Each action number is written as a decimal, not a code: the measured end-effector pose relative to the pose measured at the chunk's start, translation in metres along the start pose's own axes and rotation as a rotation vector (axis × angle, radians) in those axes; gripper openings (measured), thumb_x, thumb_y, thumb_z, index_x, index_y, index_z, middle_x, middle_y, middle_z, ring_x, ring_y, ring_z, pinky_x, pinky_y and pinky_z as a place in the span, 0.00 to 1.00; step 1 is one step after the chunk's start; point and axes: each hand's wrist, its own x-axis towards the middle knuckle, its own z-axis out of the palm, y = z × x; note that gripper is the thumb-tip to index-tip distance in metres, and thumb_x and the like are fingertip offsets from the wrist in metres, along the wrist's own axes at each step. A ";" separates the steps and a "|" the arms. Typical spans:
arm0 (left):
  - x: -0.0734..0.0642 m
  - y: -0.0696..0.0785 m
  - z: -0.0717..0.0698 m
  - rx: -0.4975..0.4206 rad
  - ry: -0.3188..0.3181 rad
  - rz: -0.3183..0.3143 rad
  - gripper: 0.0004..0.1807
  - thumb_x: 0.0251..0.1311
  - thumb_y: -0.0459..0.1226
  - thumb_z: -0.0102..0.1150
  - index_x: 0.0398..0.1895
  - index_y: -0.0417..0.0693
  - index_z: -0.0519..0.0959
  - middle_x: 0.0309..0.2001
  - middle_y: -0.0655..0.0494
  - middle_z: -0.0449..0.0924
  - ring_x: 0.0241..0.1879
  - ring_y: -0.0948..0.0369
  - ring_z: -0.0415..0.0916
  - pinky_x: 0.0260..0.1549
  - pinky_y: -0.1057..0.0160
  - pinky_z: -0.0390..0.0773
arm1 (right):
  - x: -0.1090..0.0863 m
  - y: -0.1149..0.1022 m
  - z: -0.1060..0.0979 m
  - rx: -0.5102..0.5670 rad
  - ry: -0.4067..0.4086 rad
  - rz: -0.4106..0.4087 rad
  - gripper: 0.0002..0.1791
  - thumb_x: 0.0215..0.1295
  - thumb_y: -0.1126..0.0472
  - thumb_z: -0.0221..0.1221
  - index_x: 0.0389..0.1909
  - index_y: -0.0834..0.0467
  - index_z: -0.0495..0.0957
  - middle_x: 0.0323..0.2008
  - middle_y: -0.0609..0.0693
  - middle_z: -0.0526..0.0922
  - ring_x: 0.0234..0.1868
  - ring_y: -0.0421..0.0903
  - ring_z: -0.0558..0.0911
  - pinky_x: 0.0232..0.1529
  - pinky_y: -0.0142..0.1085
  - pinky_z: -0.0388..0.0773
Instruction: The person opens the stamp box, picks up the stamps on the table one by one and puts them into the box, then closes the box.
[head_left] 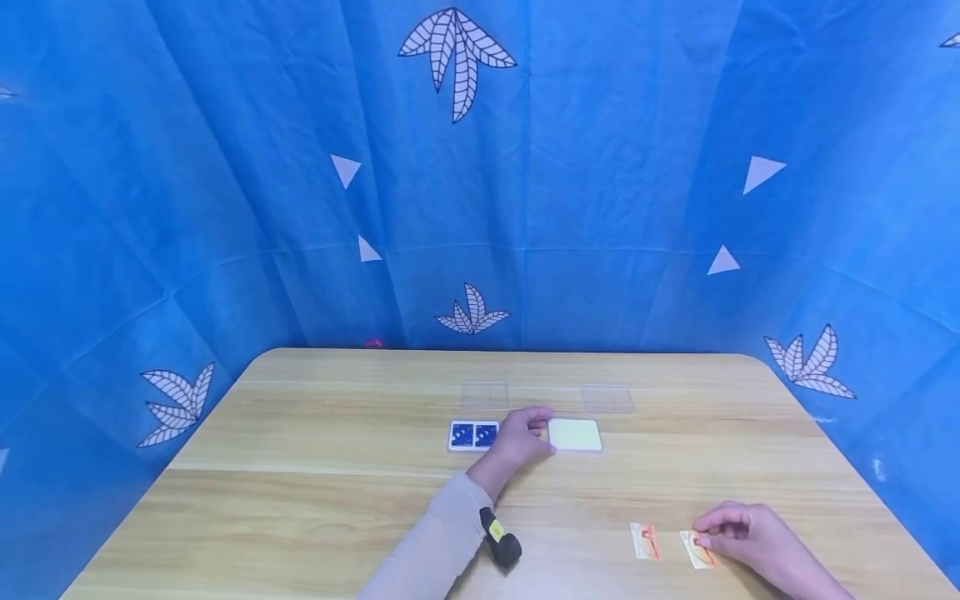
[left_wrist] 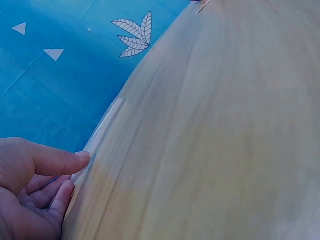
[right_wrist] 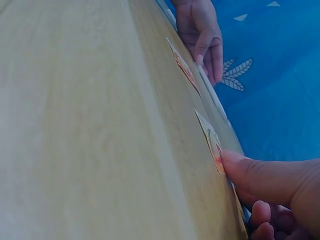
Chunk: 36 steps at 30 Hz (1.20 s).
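No readable text; marks on yellow wristband label (head_left: 496, 530) too small

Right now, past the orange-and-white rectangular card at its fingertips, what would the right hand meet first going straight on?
Probably the other orange-and-white rectangular card on the pale wooden table; the right hand might pass above it.

Left tray (head_left: 452, 447): I see it on the worktop (head_left: 300, 467), at the left hand's (head_left: 522, 437) 9 o'clock.
Right tray (head_left: 574, 435): that hand's 3 o'clock.
Left panel (head_left: 484, 396): left tray's 12 o'clock.
Right panel (head_left: 607, 398): right tray's 1 o'clock.
Cards (head_left: 645, 542) (head_left: 697, 557): right tray's 5 o'clock.
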 end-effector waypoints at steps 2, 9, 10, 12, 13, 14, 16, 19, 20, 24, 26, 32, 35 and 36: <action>0.000 0.000 0.000 -0.002 0.000 0.001 0.31 0.37 0.22 0.68 0.52 0.44 0.78 0.48 0.52 0.79 0.48 0.57 0.75 0.50 0.62 0.78 | 0.000 0.000 0.000 0.004 -0.002 0.000 0.17 0.57 0.56 0.64 0.39 0.66 0.81 0.32 0.48 0.81 0.26 0.35 0.73 0.26 0.30 0.73; 0.001 0.001 -0.002 0.006 0.000 -0.005 0.31 0.38 0.23 0.69 0.52 0.45 0.78 0.48 0.52 0.79 0.49 0.57 0.75 0.51 0.62 0.78 | 0.000 -0.001 0.001 0.011 0.005 0.008 0.16 0.58 0.57 0.63 0.39 0.67 0.81 0.31 0.47 0.80 0.26 0.36 0.73 0.26 0.30 0.73; 0.001 0.001 -0.002 0.007 0.000 -0.006 0.31 0.38 0.23 0.69 0.52 0.45 0.78 0.48 0.53 0.79 0.49 0.57 0.74 0.50 0.62 0.78 | 0.000 -0.001 0.001 0.004 0.011 0.008 0.16 0.58 0.57 0.63 0.39 0.66 0.81 0.31 0.47 0.80 0.26 0.36 0.73 0.26 0.30 0.73; 0.000 0.001 -0.002 0.008 0.001 -0.005 0.31 0.38 0.23 0.69 0.52 0.45 0.78 0.48 0.53 0.79 0.48 0.57 0.74 0.50 0.62 0.78 | 0.000 -0.002 0.002 -0.012 0.024 0.006 0.15 0.57 0.57 0.63 0.38 0.65 0.81 0.30 0.47 0.80 0.26 0.36 0.73 0.27 0.30 0.73; 0.000 0.001 -0.002 0.006 0.001 -0.008 0.31 0.38 0.23 0.69 0.52 0.45 0.78 0.48 0.54 0.79 0.48 0.57 0.74 0.50 0.63 0.78 | 0.000 -0.002 0.002 -0.020 0.030 0.005 0.15 0.57 0.57 0.64 0.38 0.65 0.81 0.30 0.46 0.80 0.27 0.36 0.73 0.27 0.30 0.73; 0.000 0.001 -0.002 0.003 0.001 -0.010 0.31 0.38 0.23 0.69 0.52 0.45 0.78 0.48 0.54 0.79 0.48 0.57 0.74 0.50 0.62 0.78 | -0.001 -0.001 0.002 -0.027 0.035 0.004 0.14 0.57 0.57 0.64 0.38 0.65 0.81 0.30 0.46 0.80 0.27 0.36 0.72 0.27 0.30 0.73; -0.001 0.001 -0.002 0.001 0.001 -0.015 0.31 0.38 0.23 0.68 0.52 0.45 0.78 0.48 0.55 0.79 0.48 0.58 0.74 0.49 0.62 0.78 | -0.001 -0.001 0.003 -0.035 0.042 -0.001 0.13 0.57 0.58 0.64 0.37 0.64 0.81 0.30 0.46 0.80 0.27 0.36 0.73 0.27 0.30 0.73; -0.002 0.001 -0.001 0.000 0.001 -0.024 0.30 0.38 0.23 0.68 0.52 0.46 0.78 0.47 0.56 0.79 0.48 0.58 0.74 0.50 0.62 0.78 | -0.002 0.000 0.004 -0.031 0.044 -0.004 0.12 0.57 0.59 0.64 0.36 0.64 0.81 0.30 0.45 0.81 0.27 0.36 0.74 0.27 0.30 0.73; -0.002 0.000 -0.001 0.000 0.000 -0.024 0.30 0.38 0.23 0.68 0.52 0.45 0.78 0.47 0.55 0.79 0.48 0.58 0.74 0.50 0.62 0.78 | -0.002 0.000 0.004 -0.027 0.044 -0.001 0.12 0.57 0.59 0.64 0.36 0.65 0.81 0.30 0.45 0.81 0.27 0.36 0.74 0.27 0.30 0.73; -0.001 0.000 -0.001 0.005 -0.003 -0.015 0.30 0.38 0.23 0.69 0.52 0.45 0.78 0.47 0.55 0.79 0.48 0.57 0.74 0.49 0.62 0.78 | -0.002 -0.001 0.005 -0.014 0.041 0.006 0.13 0.56 0.58 0.64 0.35 0.65 0.81 0.31 0.46 0.82 0.26 0.37 0.74 0.27 0.30 0.74; -0.001 -0.001 -0.001 0.005 -0.002 -0.013 0.30 0.38 0.23 0.68 0.51 0.45 0.78 0.48 0.55 0.79 0.48 0.57 0.74 0.50 0.62 0.78 | -0.002 -0.001 0.005 -0.004 0.038 0.012 0.14 0.56 0.58 0.65 0.35 0.66 0.81 0.30 0.47 0.82 0.26 0.37 0.74 0.27 0.30 0.74; -0.001 -0.002 -0.001 -0.002 -0.001 -0.018 0.30 0.39 0.23 0.68 0.52 0.46 0.78 0.48 0.55 0.79 0.49 0.58 0.74 0.50 0.62 0.77 | -0.002 -0.003 0.006 -0.017 0.049 0.014 0.14 0.55 0.57 0.65 0.34 0.65 0.81 0.29 0.46 0.81 0.25 0.37 0.73 0.26 0.30 0.72; -0.001 -0.002 -0.002 -0.002 -0.002 -0.014 0.31 0.38 0.23 0.68 0.52 0.46 0.78 0.48 0.55 0.79 0.48 0.58 0.74 0.50 0.63 0.78 | -0.002 -0.003 0.007 -0.035 0.052 0.001 0.13 0.55 0.58 0.65 0.34 0.64 0.81 0.27 0.45 0.80 0.24 0.37 0.72 0.24 0.30 0.71; -0.001 -0.002 -0.002 -0.002 -0.003 -0.014 0.31 0.38 0.23 0.68 0.52 0.46 0.78 0.48 0.55 0.79 0.48 0.58 0.74 0.49 0.63 0.78 | -0.002 -0.003 0.007 -0.035 0.051 0.001 0.12 0.56 0.58 0.65 0.34 0.64 0.81 0.26 0.44 0.79 0.24 0.37 0.72 0.24 0.30 0.70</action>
